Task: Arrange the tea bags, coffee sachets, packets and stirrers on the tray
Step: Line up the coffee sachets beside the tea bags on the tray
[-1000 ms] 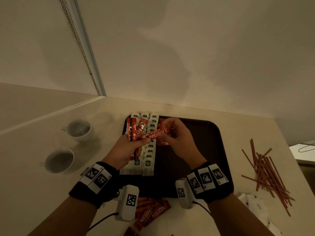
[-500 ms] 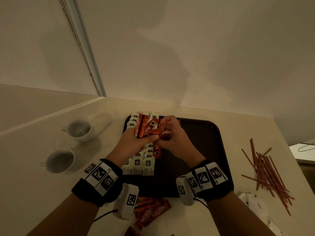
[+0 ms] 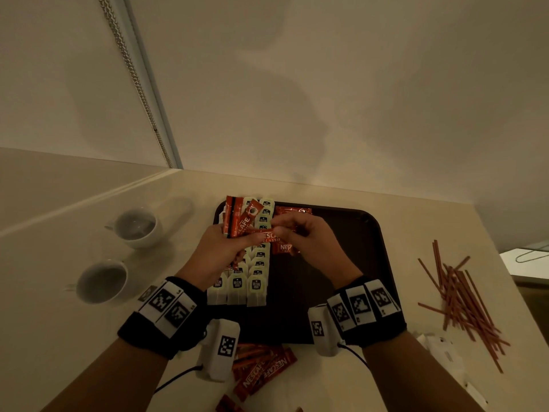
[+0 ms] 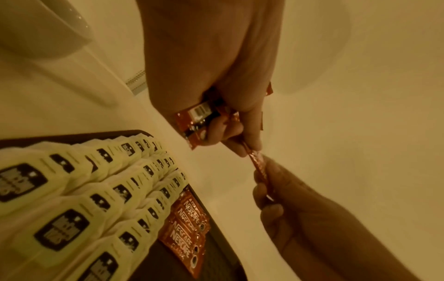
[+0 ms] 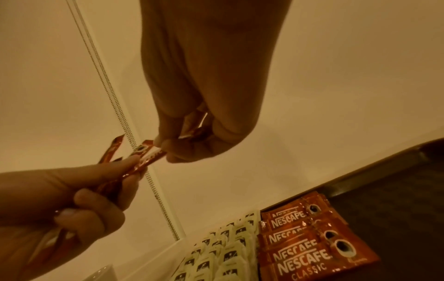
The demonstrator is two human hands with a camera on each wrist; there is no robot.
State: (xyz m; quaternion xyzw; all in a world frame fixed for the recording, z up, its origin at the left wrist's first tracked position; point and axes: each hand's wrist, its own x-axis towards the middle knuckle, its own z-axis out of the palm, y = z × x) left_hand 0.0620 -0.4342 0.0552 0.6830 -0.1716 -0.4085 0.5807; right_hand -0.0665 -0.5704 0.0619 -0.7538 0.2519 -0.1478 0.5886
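dim, warm-lit room; pale cream counter [image 3: 59, 337] running back to a plain cream wall [image 3: 326, 99], with a beaded metal chain [image 3: 133, 78] hanging beside a pale vertical strip at the far left corner. lower ledge [image 3: 528, 263] off the right edge of the counter, holding something thin and looped, too small to make out.

on the counter, a dark brown tray [image 3: 341, 263] with rounded corners, set near the middle. along its left side, three rows of pale tea bags [image 3: 257, 285], overlapping from near to far. just right of them, at the far end of the tray, a short overlapped row of red coffee sachets [image 5: 307, 243], lying flat.

above the tray, left hand [image 3: 219, 251] clenched round a fanned bunch of sachets [image 3: 240, 218], standing up past the knuckles. right hand [image 3: 309, 236] pinching one end of a single sachet [image 3: 269, 234] between thumb and fingertips, with its other end among the left hand's fingers; sachet lying crosswise between both hands, clear of the tray floor.

left of the tray, two white cups [image 3: 118, 257] on the counter, one nearer, one farther. right of the tray, well apart, a loose scatter of reddish stirrers [image 3: 460, 298]. near edge, between the wrists, more loose red sachets [image 3: 261, 370] on the counter. near right, white packets [image 3: 442, 352], detail unclear.
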